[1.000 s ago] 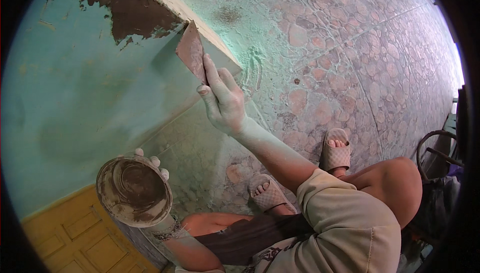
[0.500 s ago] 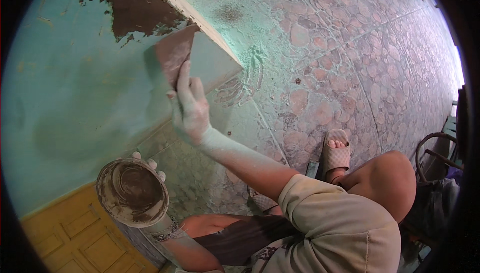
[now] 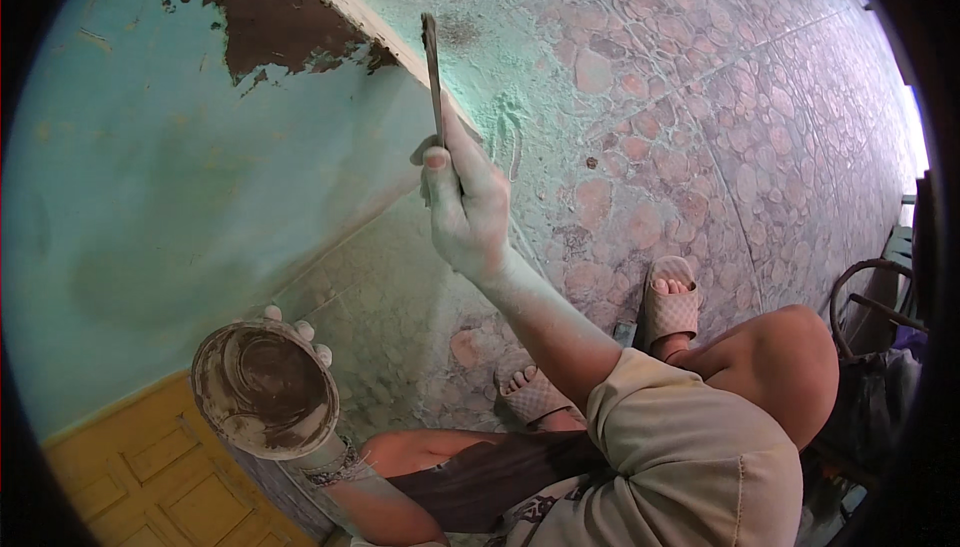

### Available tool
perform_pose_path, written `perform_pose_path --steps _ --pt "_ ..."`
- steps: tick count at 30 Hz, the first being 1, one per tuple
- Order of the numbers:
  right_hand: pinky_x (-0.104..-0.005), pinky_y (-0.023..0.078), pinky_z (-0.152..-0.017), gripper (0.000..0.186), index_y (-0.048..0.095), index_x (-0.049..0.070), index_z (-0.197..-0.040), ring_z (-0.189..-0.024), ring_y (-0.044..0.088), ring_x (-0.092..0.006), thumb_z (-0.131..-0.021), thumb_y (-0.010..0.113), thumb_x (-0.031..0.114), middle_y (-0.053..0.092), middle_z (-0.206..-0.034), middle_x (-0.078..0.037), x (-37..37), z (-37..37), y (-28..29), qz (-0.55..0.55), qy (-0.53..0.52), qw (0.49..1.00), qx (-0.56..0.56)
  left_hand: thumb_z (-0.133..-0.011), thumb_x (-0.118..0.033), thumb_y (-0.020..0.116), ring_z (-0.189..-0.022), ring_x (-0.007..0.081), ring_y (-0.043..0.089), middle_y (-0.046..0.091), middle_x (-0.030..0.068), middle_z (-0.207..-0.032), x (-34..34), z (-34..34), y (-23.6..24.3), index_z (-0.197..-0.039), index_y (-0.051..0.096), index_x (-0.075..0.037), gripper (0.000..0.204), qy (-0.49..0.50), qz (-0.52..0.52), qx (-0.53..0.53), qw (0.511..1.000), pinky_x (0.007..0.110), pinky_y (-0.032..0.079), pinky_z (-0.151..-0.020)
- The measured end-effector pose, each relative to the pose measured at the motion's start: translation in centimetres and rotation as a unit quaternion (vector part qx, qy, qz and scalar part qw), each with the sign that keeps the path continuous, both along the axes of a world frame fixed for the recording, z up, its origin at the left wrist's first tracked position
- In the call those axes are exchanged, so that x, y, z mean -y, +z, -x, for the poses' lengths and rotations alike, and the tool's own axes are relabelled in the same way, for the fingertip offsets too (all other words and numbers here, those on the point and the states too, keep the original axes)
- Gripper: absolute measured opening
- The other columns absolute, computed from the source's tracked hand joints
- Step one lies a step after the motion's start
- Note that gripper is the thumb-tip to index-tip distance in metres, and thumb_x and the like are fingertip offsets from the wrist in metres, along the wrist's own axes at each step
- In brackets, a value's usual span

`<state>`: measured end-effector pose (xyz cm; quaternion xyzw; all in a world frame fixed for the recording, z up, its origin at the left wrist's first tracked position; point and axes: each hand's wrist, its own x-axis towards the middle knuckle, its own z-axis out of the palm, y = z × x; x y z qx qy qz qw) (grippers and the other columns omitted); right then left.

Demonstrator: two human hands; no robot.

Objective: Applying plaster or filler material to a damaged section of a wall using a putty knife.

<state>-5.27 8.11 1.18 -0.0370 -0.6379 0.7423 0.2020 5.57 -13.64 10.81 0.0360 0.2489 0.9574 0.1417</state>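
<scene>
My right hand (image 3: 468,205), pale with dust, grips a flat scraper blade (image 3: 434,82) that shows edge-on, with brown paste at its tip. It is held up beside the wall corner, apart from the turquoise wall (image 3: 180,207) as far as I can tell. At the lower left, my left hand (image 3: 303,330) supports a round bowl (image 3: 207,387) from beneath and behind, only its fingertips showing past the rim. Brown paste (image 3: 275,372) smears the bowl's inside. A ragged patch of brown paste (image 3: 275,22) covers the wall's upper part, reaching its pale edge (image 3: 350,2).
Pale dust (image 3: 510,112) lies along the wall's foot on the stone-patterned floor (image 3: 690,137). Below the wall, a yellow panelled surface (image 3: 150,457) fills the lower left. My sandalled foot (image 3: 672,302) and bent knee are at right, near a dark bag (image 3: 870,397).
My right hand has swung right, away from the wall, and turned the scraper from broadside to edge-on. The bowl in my left hand has barely moved.
</scene>
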Motion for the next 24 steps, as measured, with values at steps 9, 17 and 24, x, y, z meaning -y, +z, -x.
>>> perform_pose_path --steps 9,17,24 --pt "-0.0302 0.048 -0.065 0.05 0.042 -0.002 -0.141 -0.069 0.056 -0.0193 -0.095 0.057 0.012 0.056 -0.082 -0.013 4.1 -0.1 1.8 -0.08 -0.087 0.992 -0.034 -0.092 -0.04 0.059 -0.123 0.0429 0.04 0.032 0.0197 -0.148 0.6 -1.5 -0.2 -0.146 0.034 -0.016 0.065 0.1 0.081 0.019 0.992 0.058 0.042 -0.097" --pt "-0.0353 0.048 -0.072 0.064 0.032 -0.006 -0.144 -0.078 0.053 -0.0312 -0.086 0.06 -0.002 0.05 -0.086 -0.018 9.4 -0.9 1.9 -0.038 -0.088 0.994 -0.044 -0.093 -0.04 0.057 -0.128 0.0447 0.036 0.031 0.0217 -0.148 0.0 -1.7 0.7 -0.147 0.031 -0.012 0.066 0.1 0.107 0.019 0.989 0.059 0.043 -0.097" --pt "-0.0328 0.051 -0.067 0.062 0.036 -0.007 -0.142 -0.086 0.061 -0.0285 -0.084 0.057 -0.005 0.058 -0.102 -0.021 7.0 -6.5 0.0 -0.012 0.008 0.992 -0.124 -0.093 -0.038 0.057 -0.127 0.0443 0.037 0.033 0.0219 -0.147 0.6 -0.9 0.8 -0.146 0.031 -0.01 0.066 0.054 0.091 0.026 0.994 0.058 0.045 -0.096"
